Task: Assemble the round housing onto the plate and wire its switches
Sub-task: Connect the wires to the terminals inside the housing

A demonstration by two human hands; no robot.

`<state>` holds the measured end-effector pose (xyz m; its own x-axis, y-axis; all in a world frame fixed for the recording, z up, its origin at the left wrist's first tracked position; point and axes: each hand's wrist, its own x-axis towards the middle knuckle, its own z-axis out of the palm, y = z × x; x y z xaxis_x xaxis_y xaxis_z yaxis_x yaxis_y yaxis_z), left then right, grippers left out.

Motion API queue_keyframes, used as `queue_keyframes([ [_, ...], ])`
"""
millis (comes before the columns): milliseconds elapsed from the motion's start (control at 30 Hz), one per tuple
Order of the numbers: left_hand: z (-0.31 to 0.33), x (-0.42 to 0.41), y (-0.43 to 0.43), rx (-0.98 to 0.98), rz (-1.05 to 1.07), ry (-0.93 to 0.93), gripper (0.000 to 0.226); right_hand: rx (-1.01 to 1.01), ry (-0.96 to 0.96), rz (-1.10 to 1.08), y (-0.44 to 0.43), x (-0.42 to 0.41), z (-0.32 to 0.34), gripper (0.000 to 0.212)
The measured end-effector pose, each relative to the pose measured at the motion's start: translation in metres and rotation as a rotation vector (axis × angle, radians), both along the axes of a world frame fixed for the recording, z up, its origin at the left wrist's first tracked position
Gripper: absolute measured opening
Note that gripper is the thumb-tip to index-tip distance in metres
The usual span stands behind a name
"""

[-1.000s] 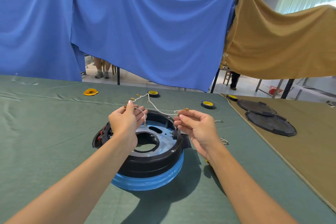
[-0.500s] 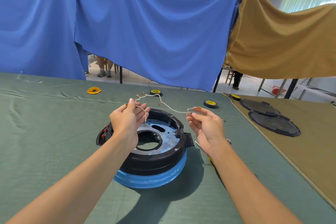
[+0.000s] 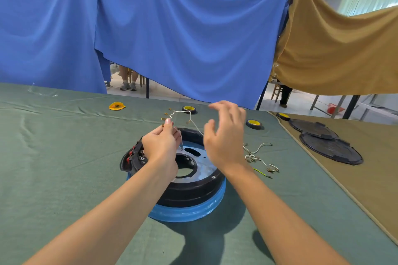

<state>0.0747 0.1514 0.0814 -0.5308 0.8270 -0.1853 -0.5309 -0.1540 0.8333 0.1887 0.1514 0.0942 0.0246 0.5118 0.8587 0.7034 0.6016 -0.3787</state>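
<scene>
Round black plastic housing [image 3: 193,189] sits on a blue-rimmed round base [image 3: 189,211] mid-bench, with a shiny silver metal plate [image 3: 204,163] with a centre hole inside the ring. A red-and-black switch block [image 3: 134,154] is on the housing's left rim.

The left hand [image 3: 160,146] is directly over the housing's back-left part, next to the switch block. Its fingers are curled, and thumb and forefinger pinch a thin white wire with brass end terminals [image 3: 183,112]. The wire rises from the pinch, loops up and right above the back rim, then drops behind the right hand. A short tail hangs from the left hand toward the silver plate; cannot tell if the tip touches it.

The right hand [image 3: 224,135] is raised over the housing's back-right rim, fingers spread and loosely bent, palm facing left, holding nothing. Both forearms come in from the bottom edge, and the left one crosses the housing's front-left rim.

The bench [image 3: 64,168] is covered in green cloth that runs wide to the left and in front of the housing. A loose tangle of white wires [image 3: 256,157] lies just right of the housing, near the right wrist, with a short green-yellow wire [image 3: 261,172] beside it. Two black-and-yellow tape rolls [image 3: 254,123] lie behind the housing. A flat yellow piece [image 3: 117,106] lies far back left. A tan cloth strip [image 3: 377,178] covers the bench's right side and carries two dark round covers [image 3: 330,149], overlapping, well apart from the housing. A blue hanging cloth [image 3: 172,38] and a tan hanging cloth [image 3: 344,49] close off the far edge.
</scene>
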Motion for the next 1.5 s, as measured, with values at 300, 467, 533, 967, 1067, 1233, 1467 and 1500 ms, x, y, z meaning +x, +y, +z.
queue_keyframes([
  [300,0.007,-0.006,-0.013,0.112,-0.151,-0.069,0.021,-0.928,0.166,0.462,0.029,-0.032,0.045,0.021],
  [467,0.003,-0.027,-0.012,0.031,-0.188,0.336,0.024,-1.043,0.452,0.514,0.028,-0.045,0.032,0.018],
  [533,0.001,-0.038,-0.014,-0.028,-0.211,0.569,0.028,-1.112,0.518,0.511,0.026,-0.050,0.028,0.017],
  [967,-0.016,-0.103,0.014,-0.330,-0.237,1.144,0.022,-1.416,0.447,0.361,0.031,-0.069,-0.005,0.016],
  [1067,-0.024,-0.102,0.023,-0.363,-0.268,1.143,0.033,-1.401,0.402,0.336,0.032,-0.074,-0.013,0.014],
  [1233,-0.032,-0.098,0.024,-0.336,-0.245,1.127,0.035,-1.431,0.331,0.366,0.037,-0.078,-0.014,0.012],
  [1467,-0.033,-0.098,0.021,-0.290,-0.212,1.090,0.036,-1.424,0.288,0.344,0.043,-0.082,-0.019,0.010],
  [1500,-0.034,-0.098,0.020,-0.282,-0.205,1.066,0.034,-1.418,0.301,0.350,0.043,-0.082,-0.019,0.008],
])
